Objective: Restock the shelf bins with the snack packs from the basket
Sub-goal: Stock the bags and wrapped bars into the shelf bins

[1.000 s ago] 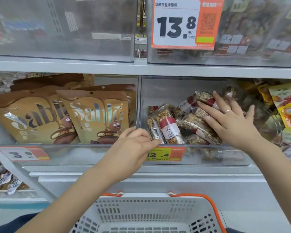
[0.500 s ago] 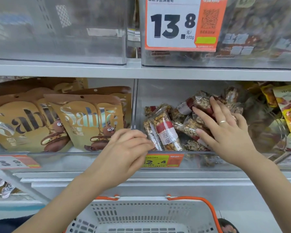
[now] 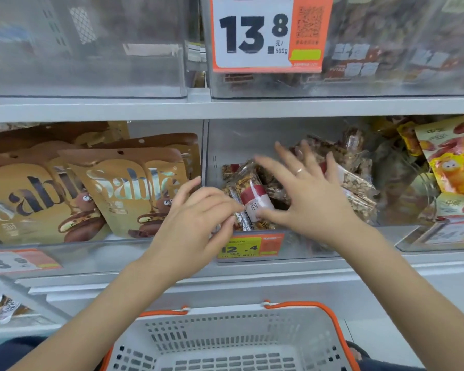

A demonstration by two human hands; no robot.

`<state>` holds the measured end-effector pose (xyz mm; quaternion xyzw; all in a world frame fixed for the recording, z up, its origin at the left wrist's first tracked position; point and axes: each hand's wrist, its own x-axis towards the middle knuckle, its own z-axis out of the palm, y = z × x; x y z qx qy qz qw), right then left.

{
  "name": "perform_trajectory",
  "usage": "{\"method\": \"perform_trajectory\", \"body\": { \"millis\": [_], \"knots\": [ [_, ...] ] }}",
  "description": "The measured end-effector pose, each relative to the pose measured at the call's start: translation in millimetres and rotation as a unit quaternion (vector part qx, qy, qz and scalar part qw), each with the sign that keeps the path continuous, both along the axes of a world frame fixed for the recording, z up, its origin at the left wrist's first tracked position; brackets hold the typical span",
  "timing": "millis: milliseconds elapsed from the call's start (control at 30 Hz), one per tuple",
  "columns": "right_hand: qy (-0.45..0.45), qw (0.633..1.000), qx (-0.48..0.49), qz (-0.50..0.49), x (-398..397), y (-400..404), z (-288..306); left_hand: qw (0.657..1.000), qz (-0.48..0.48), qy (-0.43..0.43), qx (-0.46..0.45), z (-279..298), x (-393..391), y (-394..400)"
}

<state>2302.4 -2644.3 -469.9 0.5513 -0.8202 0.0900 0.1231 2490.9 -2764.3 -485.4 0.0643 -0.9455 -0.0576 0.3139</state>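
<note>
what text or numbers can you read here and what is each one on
"13.8", "元/500g": big price tag on the upper bin; its small print and QR code unreadable.
"Sablé": brown pouches in the left bin.
"12.4": yellow price tag below the nut bars.
"3.8", blurred: lower left tag.
Yellow packs at right: too blurred.

Both forearms are bare, no sleeves anywhere in view. The right hand (image 3: 310,199) has a thin plain ring (image 3: 299,171) on one finger. The left hand (image 3: 196,223) wears nothing, no watch or bracelets either.
</note>
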Motion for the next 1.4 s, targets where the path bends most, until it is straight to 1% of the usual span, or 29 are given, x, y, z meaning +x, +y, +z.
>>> {"method": "perform_trajectory", "body": {
  "millis": [100, 167, 233, 300, 367, 400, 467, 567, 600, 633, 667, 733, 800, 900, 967, 1100, 1167, 1267, 1333, 1400],
  "knots": [
    [0.024, 0.996, 0.082, -0.015, -12.0, -4.9, -2.9, 1.000, -0.020, -0.018, -0.010, 7.2, -6.3, -1.6],
    [0.021, 0.995, 0.093, -0.040, -32.0, 4.4, 1.5, 0.998, -0.030, -0.047, -0.014, 11.2, -12.1, -3.0],
    [-0.006, 0.992, 0.085, -0.098, -50.7, 18.4, 6.6, 0.996, -0.014, -0.081, -0.030, 13.6, -18.9, -3.3],
    [-0.051, 0.986, 0.081, -0.136, -62.1, 26.4, 7.9, 0.989, 0.020, -0.139, -0.049, 18.1, -28.2, -0.2],
    [-0.057, 0.986, 0.078, -0.136, -65.5, 28.8, 5.3, 0.971, 0.068, -0.223, -0.056, 25.4, -41.2, 4.7],
    [-0.054, 0.988, 0.065, -0.133, -66.8, 29.5, 4.3, 0.955, 0.097, -0.275, -0.053, 30.7, -49.4, 6.0],
    [-0.057, 0.987, 0.026, -0.145, -70.8, 32.8, 5.2, 0.924, 0.126, -0.361, -0.011, 37.8, -68.7, 6.0],
    [-0.089, 0.983, -0.009, -0.160, -77.7, 39.3, 6.9, 0.886, 0.100, -0.436, 0.122, 39.3, -94.0, 0.5],
    [-0.101, 0.983, -0.002, -0.154, -79.4, 41.0, 7.5, 0.877, 0.091, -0.444, 0.159, 37.8, -98.0, -1.8],
    [-0.114, 0.983, 0.010, -0.146, -80.8, 42.3, 8.7, 0.875, 0.086, -0.443, 0.177, 36.4, -99.4, -3.2],
    [-0.124, 0.982, 0.020, -0.141, -81.8, 43.6, 10.2, 0.879, 0.087, -0.435, 0.176, 34.6, -99.2, -5.0],
    [-0.134, 0.980, 0.019, -0.149, -83.2, 47.2, 13.8, 0.885, 0.099, -0.430, 0.147, 31.4, -95.2, -8.0],
    [-0.143, 0.975, -0.023, -0.171, -83.5, 50.4, 14.6, 0.883, 0.109, -0.438, 0.125, 30.4, -90.9, -9.1],
    [-0.161, 0.968, -0.078, -0.176, -83.2, 52.2, 10.7, 0.883, 0.119, -0.451, 0.058, 37.3, -86.3, -8.5],
    [-0.163, 0.967, -0.081, -0.178, -83.2, 52.5, 8.6, 0.891, 0.121, -0.437, 0.005, 43.7, -83.7, -6.3],
    [-0.136, 0.975, -0.067, -0.163, -78.8, 53.4, 6.6, 0.903, 0.139, -0.396, -0.095, 43.9, -78.1, -6.2],
    [-0.128, 0.979, -0.056, -0.146, -75.4, 55.6, 4.8, 0.903, 0.140, -0.387, -0.123, 42.5, -76.4, -8.0],
    [-0.100, 0.988, -0.027, -0.116, -73.8, 60.1, 0.0, 0.903, 0.124, -0.389, -0.136, 47.7, -74.9, -8.1],
    [-0.090, 0.994, -0.041, -0.054, -71.4, 62.7, -1.3, 0.903, 0.120, -0.384, -0.153, 50.7, -73.8, -7.9],
    [-0.086, 0.992, -0.078, 0.043, -63.6, 62.4, 1.2, 0.904, 0.136, -0.363, -0.181, 51.0, -70.8, -6.9]
  ]
}}
